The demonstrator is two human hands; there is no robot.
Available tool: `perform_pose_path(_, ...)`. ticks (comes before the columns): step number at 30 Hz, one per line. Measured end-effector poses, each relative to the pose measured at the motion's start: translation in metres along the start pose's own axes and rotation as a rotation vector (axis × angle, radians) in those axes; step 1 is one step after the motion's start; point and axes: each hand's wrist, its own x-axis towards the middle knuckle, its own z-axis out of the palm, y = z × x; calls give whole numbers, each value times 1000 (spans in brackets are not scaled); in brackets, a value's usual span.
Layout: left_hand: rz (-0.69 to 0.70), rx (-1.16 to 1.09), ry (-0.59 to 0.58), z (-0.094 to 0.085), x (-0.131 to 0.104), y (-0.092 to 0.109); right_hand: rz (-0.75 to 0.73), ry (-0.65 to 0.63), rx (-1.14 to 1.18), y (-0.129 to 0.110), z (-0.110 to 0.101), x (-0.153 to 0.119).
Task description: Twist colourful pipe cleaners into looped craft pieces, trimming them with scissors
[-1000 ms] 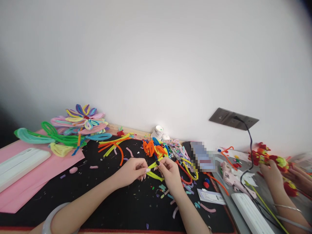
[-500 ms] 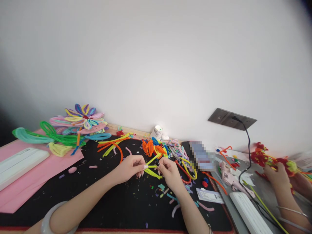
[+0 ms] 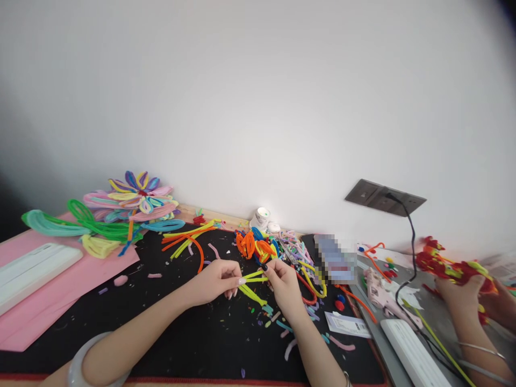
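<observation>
Yellow-green pipe cleaners (image 3: 253, 295) are pinched between the thumb and fingers of my left hand (image 3: 220, 280), at the middle of the black mat (image 3: 181, 333). Strands fan out from that pinch to the right; one group slants down toward me. My right hand (image 3: 282, 282) has its fingers closed on the upper strands, a short way right of my left hand. Behind my hands lie coiled orange pipe cleaners (image 3: 245, 244) among blue and yellow ones. How the strands join under my left fingertips is hidden.
Cut pipe cleaner bits (image 3: 298, 250) litter the mat. At left lie a pipe cleaner flower (image 3: 141, 193) and a white case (image 3: 36, 274) on pink paper (image 3: 100, 274). Right are a blurred phone (image 3: 334, 260), a pink glue gun (image 3: 382, 298), a cable (image 3: 413, 242) and a co-worker's hand (image 3: 461, 293) holding red-yellow work.
My right hand has shifted slightly right, and the strands between my hands lie closer together. The lower strands hang a little lower. The co-worker's red-yellow piece has turned.
</observation>
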Motion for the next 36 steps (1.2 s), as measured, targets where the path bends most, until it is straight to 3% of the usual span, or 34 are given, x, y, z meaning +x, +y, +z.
perform_pose_path(6, 24, -53, 104, -3, 1, 2, 0, -13, 61, 2, -2, 3)
perform_pose_path(11, 53, -172, 246, -3, 4, 0, 57, -160, 225, 2, 7, 1)
perform_pose_path(14, 54, -169, 190, 3, 5, -1, 94, -183, 247, 0, 15, -3)
perform_pose_path(21, 13, -90, 103, 10, 3, 1, 115, -62, 415, 0, 19, -6)
perform_pose_path(36, 24, -9, 66, 8, 2, -5, 221, -90, 417, 1, 18, -5)
